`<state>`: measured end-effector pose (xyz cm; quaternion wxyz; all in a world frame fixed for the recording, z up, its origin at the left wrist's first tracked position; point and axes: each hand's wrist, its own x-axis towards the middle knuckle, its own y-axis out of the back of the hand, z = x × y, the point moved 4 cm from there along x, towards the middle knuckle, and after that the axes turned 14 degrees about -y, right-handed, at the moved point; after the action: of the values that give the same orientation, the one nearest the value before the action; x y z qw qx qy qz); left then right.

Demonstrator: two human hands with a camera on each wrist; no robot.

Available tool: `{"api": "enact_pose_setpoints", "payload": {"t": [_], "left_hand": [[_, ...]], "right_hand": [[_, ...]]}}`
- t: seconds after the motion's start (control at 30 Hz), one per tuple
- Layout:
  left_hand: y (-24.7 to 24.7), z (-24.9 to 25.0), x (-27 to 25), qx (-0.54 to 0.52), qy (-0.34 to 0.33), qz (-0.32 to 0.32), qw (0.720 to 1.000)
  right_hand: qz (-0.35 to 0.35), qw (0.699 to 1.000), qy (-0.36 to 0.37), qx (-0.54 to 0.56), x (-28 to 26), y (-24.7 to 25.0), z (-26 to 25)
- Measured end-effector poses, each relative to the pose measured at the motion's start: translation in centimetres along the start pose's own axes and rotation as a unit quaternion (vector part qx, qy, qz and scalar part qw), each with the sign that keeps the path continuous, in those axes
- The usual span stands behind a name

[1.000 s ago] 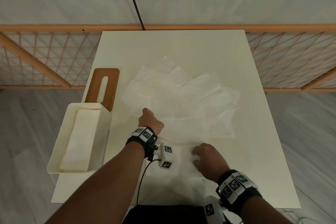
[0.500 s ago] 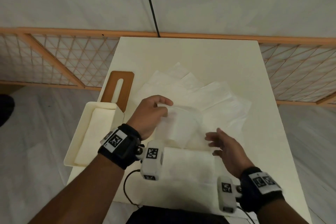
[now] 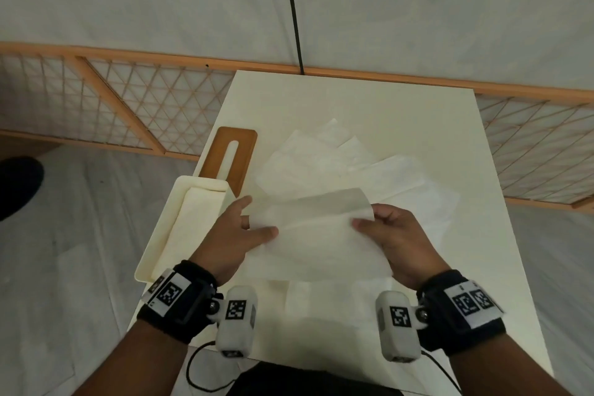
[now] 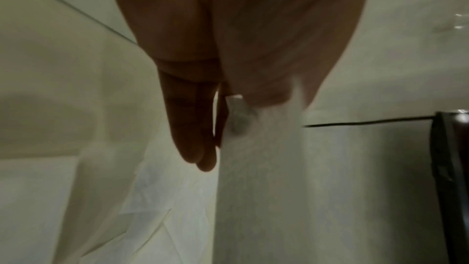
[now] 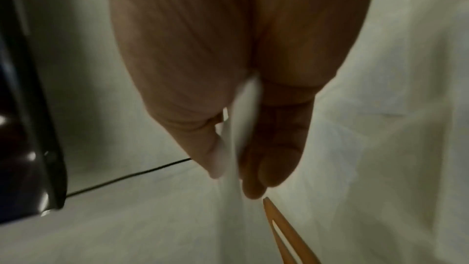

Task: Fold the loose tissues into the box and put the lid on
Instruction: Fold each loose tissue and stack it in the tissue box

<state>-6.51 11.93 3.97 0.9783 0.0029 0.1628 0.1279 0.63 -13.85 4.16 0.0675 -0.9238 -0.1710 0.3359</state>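
Note:
Both hands hold one white tissue [image 3: 315,238] up above the table. My left hand [image 3: 254,225] pinches its left edge between thumb and fingers [image 4: 200,148]; the tissue [image 4: 266,178] hangs beside them. My right hand [image 3: 369,222] pinches its right edge, thumb on top, and the tissue [image 5: 241,111] runs between thumb and fingers. The cream box [image 3: 154,247] stands at the table's left edge with folded tissue inside. Its brown wooden lid [image 3: 229,162] with a slot lies flat just beyond the box. Several loose tissues [image 3: 337,164] lie spread behind the hands.
The white table [image 3: 353,100] ends close to the left of the box and at my body. One more tissue [image 3: 324,299] lies flat on the near part. An orange lattice fence [image 3: 128,106] runs behind the table. A black cable [image 3: 199,373] hangs at the near edge.
My left hand lifted a tissue off the pile toward me. My right hand left the near tissue and took the lifted sheet's right edge. The head view shifted left.

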Motion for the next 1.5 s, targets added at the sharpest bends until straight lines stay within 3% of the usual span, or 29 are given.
{"api": "enact_pose_setpoints", "payload": {"t": [0.2,0.4,0.6,0.7,0.9,1.1,1.2,1.27,1.37,1.5], "left_hand": [[-0.9,1.3,-0.1,-0.014,-0.010,-0.042,0.999],[-1.8,3.7,-0.4,-0.102,-0.117,-0.065,0.986],[-2.6,2.8,-0.6,-0.145,-0.136,-0.079,0.977],[-2.5,2.2,-0.6,-0.114,-0.156,-0.079,0.978],[-1.9,1.9,-0.7,-0.084,-0.145,-0.120,0.978],[-1.5,0.5,-0.4,-0.144,-0.066,-0.134,0.978],[-1.3,-1.1,0.2,0.022,-0.087,-0.086,0.992],[-1.5,-2.5,0.5,0.157,-0.105,-0.097,0.977],[-2.0,-5.5,0.7,0.237,-0.079,-0.086,0.965],[-4.2,-9.4,0.7,0.370,-0.076,-0.125,0.917]], "right_hand": [[0.028,0.992,0.072,-0.099,-1.1,0.6,-1.9],[0.008,0.995,0.095,0.034,-2.7,1.8,-2.7],[-0.018,0.993,0.062,0.100,-2.8,2.7,-1.2],[-0.011,0.993,0.042,0.109,-2.8,3.2,-0.5],[-0.044,0.990,0.000,0.134,-3.4,3.3,-0.8],[0.018,0.998,-0.010,-0.056,-2.1,3.8,0.4],[0.038,0.995,-0.022,-0.095,-1.6,4.1,1.4],[0.060,0.991,-0.028,-0.114,-1.2,4.5,2.5],[0.096,0.981,-0.065,-0.155,-0.5,5.6,5.4],[0.176,0.927,-0.086,-0.320,0.7,7.1,9.3]]}}
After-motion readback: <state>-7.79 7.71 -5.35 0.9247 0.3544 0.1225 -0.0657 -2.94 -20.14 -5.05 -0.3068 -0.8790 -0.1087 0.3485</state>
